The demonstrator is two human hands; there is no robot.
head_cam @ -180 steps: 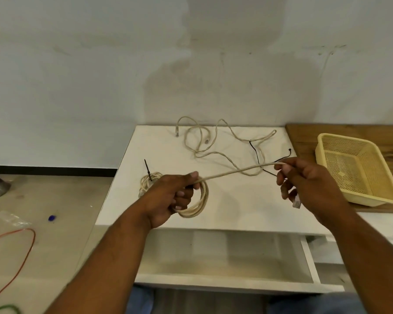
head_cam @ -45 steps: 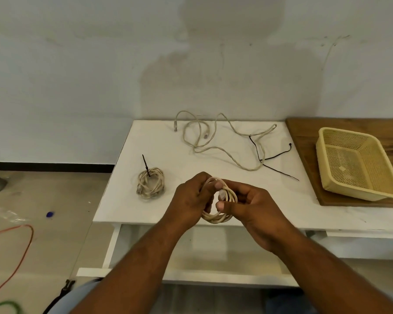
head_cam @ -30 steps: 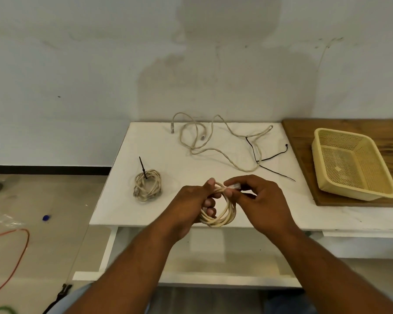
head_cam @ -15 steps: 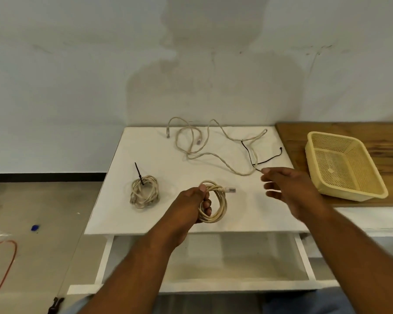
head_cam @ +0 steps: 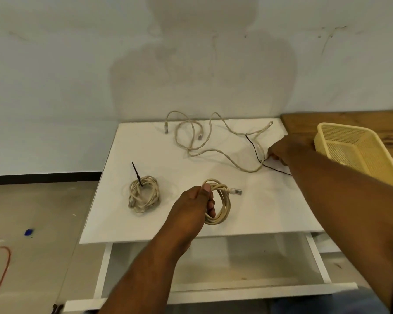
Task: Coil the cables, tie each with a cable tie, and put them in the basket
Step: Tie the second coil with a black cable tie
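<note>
Reaching away from the coil, my right hand [head_cam: 284,149] is now at two o'clock on the white table [head_cam: 270,207], fingertips at a black cable tie [head_cam: 255,150]; I cannot tell whether it has pinched it. The coiled cable [head_cam: 224,207] sits at six o'clock, gripped in my left hand [head_cam: 191,207], thumb on top. Tying comes next, I judge. A tied coil [head_cam: 144,193] lies at eight o'clock, a loose cable [head_cam: 204,150] at twelve, the basket [head_cam: 340,126] at three.
</note>
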